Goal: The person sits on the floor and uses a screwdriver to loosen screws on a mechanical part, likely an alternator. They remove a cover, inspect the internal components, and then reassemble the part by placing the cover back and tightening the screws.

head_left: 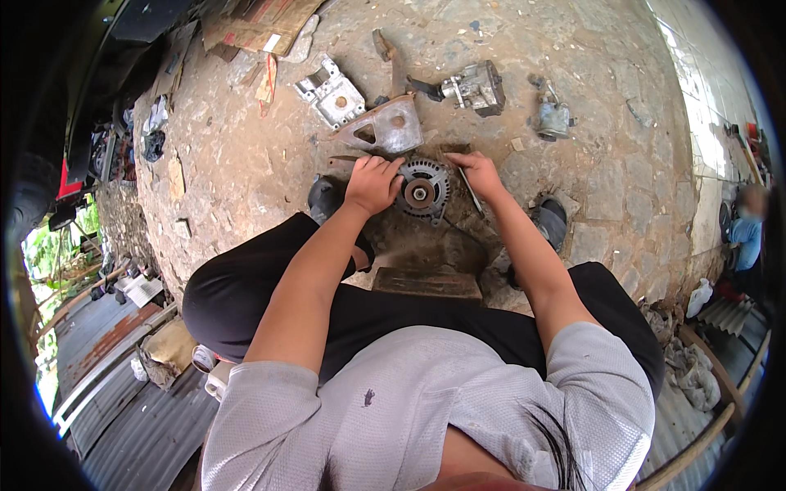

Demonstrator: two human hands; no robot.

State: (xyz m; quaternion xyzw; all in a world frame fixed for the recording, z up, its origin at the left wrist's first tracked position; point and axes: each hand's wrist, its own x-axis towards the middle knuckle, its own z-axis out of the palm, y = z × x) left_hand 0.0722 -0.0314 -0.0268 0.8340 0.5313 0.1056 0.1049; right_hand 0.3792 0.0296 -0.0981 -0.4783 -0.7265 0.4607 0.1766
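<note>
An alternator [424,191] with a finned silver housing and a rusty round pulley faces up on the ground between my feet. My left hand [374,183] is closed against its left rim, fingers curled at the edge. To its right, my right hand [480,174] grips a thin, light metal rod-like tool [471,191] that slants down beside the alternator; its exact kind cannot be made out. The index finger stretches leftward near a small brown piece on the ground. Just beyond my left hand lies a rusty metal bracket [381,124] with a triangular hole.
Farther off lie a silver metal casing [334,94], a gear-housing-like part [477,88] and a small cylindrical motor [553,116]. A wooden block [427,283] sits close to me. Cardboard [258,26] is at the far left. Another person [745,229] is at the right edge.
</note>
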